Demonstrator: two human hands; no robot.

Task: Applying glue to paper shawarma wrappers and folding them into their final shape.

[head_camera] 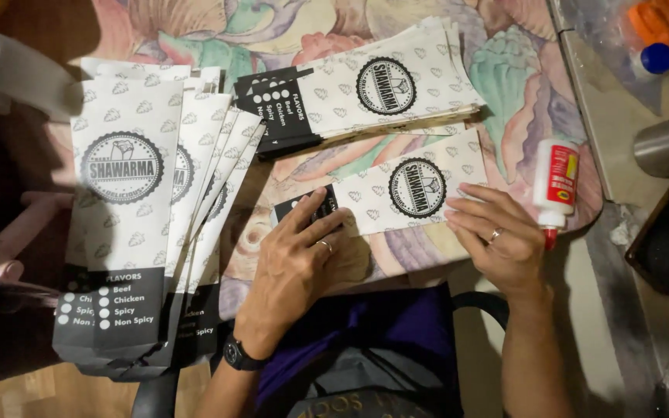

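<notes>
Flat paper food sleeve (408, 190), white w/ small leaf print, round black emblem at centre, black band at its left end. Lying crosswise on floral cloth, slightly tilted, pressed at both ends by fingers.

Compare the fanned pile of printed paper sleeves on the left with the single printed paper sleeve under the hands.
The fanned pile holds many sleeves running top to bottom; the single sleeve lies crosswise. No hand touches the pile; the left hand and right hand press the single one. Both are white with black ends and round emblems.
</notes>
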